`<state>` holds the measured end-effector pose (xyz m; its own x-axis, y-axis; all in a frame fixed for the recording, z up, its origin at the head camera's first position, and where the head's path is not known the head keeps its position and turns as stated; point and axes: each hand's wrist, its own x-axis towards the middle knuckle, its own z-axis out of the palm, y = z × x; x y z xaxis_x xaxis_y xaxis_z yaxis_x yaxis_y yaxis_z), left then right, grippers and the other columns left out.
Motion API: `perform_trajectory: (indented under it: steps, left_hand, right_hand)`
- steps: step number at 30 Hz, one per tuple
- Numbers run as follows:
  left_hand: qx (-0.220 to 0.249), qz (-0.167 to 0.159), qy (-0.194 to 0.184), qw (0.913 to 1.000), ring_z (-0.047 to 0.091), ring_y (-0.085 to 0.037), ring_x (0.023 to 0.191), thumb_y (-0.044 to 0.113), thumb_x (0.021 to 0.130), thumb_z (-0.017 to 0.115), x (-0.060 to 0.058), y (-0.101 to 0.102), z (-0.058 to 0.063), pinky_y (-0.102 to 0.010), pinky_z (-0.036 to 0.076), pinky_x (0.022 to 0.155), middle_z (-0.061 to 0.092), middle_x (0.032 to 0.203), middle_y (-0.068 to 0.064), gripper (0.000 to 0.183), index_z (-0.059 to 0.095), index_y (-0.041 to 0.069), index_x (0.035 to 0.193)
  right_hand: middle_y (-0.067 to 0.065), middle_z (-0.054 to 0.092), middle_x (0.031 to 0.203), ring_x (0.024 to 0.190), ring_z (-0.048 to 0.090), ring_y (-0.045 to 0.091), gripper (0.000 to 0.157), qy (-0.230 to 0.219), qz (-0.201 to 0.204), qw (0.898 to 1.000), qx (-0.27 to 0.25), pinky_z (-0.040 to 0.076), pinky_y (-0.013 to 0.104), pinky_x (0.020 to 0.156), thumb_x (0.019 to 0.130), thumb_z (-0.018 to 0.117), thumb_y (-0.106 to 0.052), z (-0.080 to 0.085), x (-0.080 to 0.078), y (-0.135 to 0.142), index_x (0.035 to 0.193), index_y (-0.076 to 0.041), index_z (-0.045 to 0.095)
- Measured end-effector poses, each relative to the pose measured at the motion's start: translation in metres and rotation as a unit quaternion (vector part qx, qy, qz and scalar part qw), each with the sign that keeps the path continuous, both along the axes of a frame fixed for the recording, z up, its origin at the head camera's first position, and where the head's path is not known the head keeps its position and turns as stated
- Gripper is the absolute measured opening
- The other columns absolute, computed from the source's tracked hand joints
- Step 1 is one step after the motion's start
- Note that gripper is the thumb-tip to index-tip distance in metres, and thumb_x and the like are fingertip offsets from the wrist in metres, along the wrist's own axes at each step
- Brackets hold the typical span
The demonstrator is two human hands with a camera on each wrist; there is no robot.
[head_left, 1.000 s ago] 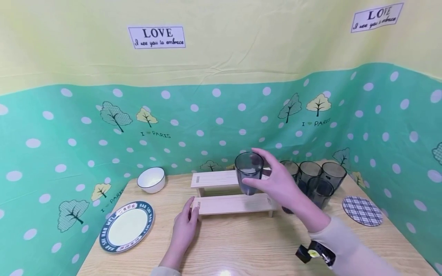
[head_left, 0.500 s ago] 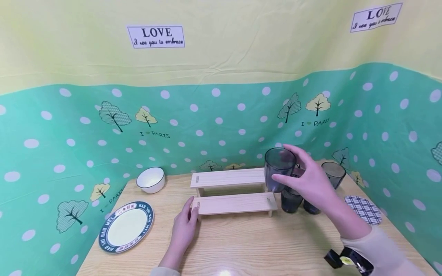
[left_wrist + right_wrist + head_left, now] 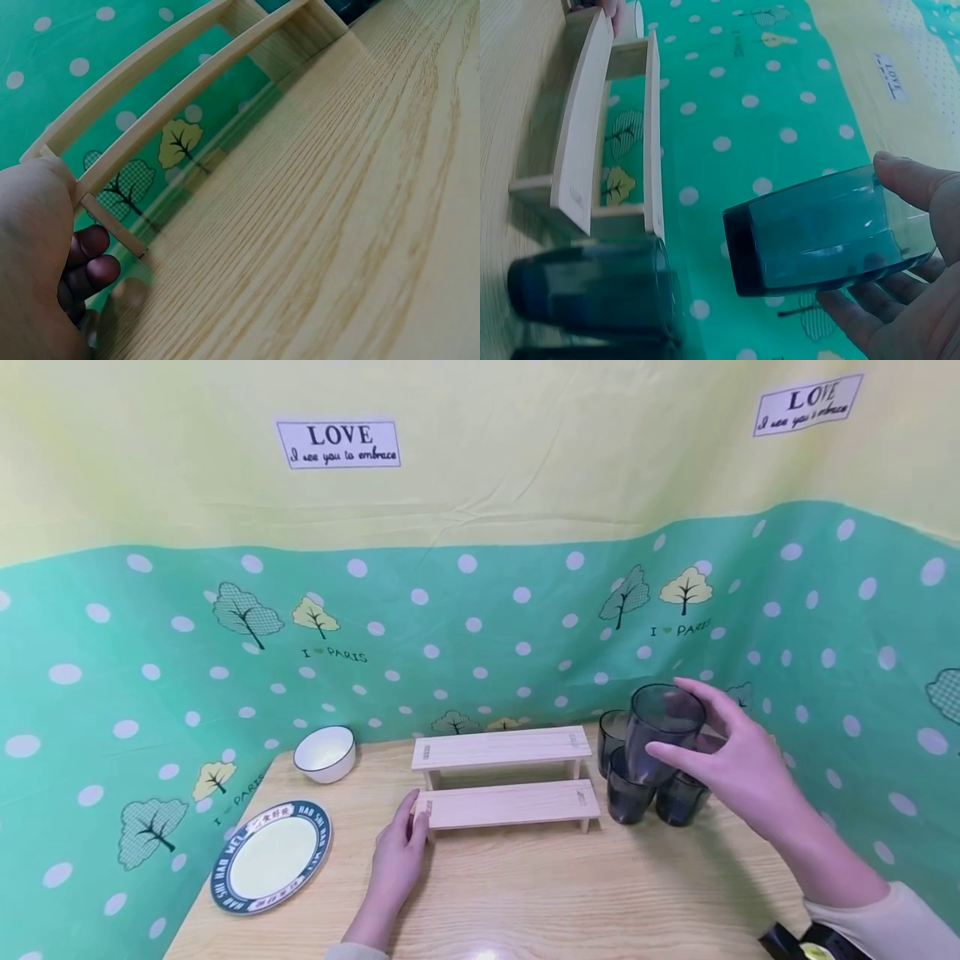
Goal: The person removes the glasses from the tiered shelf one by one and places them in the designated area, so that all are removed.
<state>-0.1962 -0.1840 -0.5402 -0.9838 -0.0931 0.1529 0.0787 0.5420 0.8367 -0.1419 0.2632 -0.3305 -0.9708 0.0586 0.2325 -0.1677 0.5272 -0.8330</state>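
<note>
A two-step wooden rack stands on the table. My left hand grips its lower step at the left end; the left wrist view shows the thumb side against the wood and fingers curled below. In my right hand, thumb and fingers grip a dark tinted drinking glass near its rim. In the head view the glass appears upright in the air, above and in front of other glasses to the right of the rack. One of those standing glasses shows most plainly; others are partly hidden behind the held one.
A white bowl with a dark rim stands at the back left. Nearer lies a plate with a blue lettered border. Patterned green and yellow cloth hangs behind the wooden table.
My right hand has carried the glass rightward from above the rack to over the standing glasses. The plaid round mat has become hidden behind the right arm. My left hand stays at the rack.
</note>
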Motion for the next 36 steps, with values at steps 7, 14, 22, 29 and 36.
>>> perform_trajectory:
  steps: [7,14,22,29,36]
  left_hand:
    - [-0.004,0.003,-0.001,1.0000,0.054,-0.017,0.074,0.028,0.118,0.054,0.001,0.000,-0.001,-0.032,0.049,0.068,0.057,0.084,-0.001,0.053,0.046,0.012,0.168]
    - [-0.009,0.004,-0.002,1.0000,0.054,-0.017,0.075,0.027,0.118,0.055,0.000,0.001,0.000,-0.032,0.049,0.070,0.057,0.085,0.000,0.053,0.047,0.012,0.168]
    - [-0.007,0.003,-0.001,1.0000,0.054,-0.017,0.074,0.027,0.118,0.054,0.000,0.000,0.000,-0.031,0.048,0.068,0.057,0.085,0.000,0.052,0.047,0.011,0.167]
    - [-0.008,0.005,-0.005,0.9999,0.054,-0.017,0.075,0.028,0.118,0.053,0.000,-0.001,-0.001,-0.032,0.047,0.069,0.057,0.085,0.000,0.052,0.047,0.012,0.168]
    - [-0.006,0.002,0.002,1.0000,0.055,-0.016,0.074,0.025,0.118,0.053,0.000,0.000,0.000,-0.031,0.048,0.068,0.059,0.086,0.001,0.051,0.047,0.011,0.167]
  right_hand:
    - [0.015,0.052,0.162,0.132,0.066,0.034,0.102,0.004,-0.031,0.999,0.018,0.051,0.008,0.085,0.093,0.092,-0.040,-0.002,0.007,0.028,0.175,-0.035,0.031]
    - [0.020,0.044,0.169,0.129,0.070,0.027,0.105,-0.020,-0.059,0.998,0.032,0.053,0.013,0.077,0.095,0.090,-0.042,-0.008,0.013,0.060,0.176,-0.038,0.025]
    - [0.014,0.048,0.161,0.115,0.071,0.003,0.105,-0.017,-0.088,0.996,0.029,0.053,0.011,0.076,0.096,0.090,-0.038,-0.018,0.016,0.085,0.177,-0.036,0.022]
    - [0.015,0.048,0.161,0.138,0.049,0.063,0.107,-0.010,-0.132,0.989,0.059,0.043,0.002,0.077,0.097,0.088,-0.045,-0.032,0.019,0.098,0.178,-0.032,0.019]
    - [0.035,0.042,0.164,0.131,0.051,0.068,0.112,-0.034,-0.148,0.986,0.074,0.043,0.008,0.066,0.096,0.087,-0.049,-0.052,0.018,0.116,0.179,-0.024,0.015]
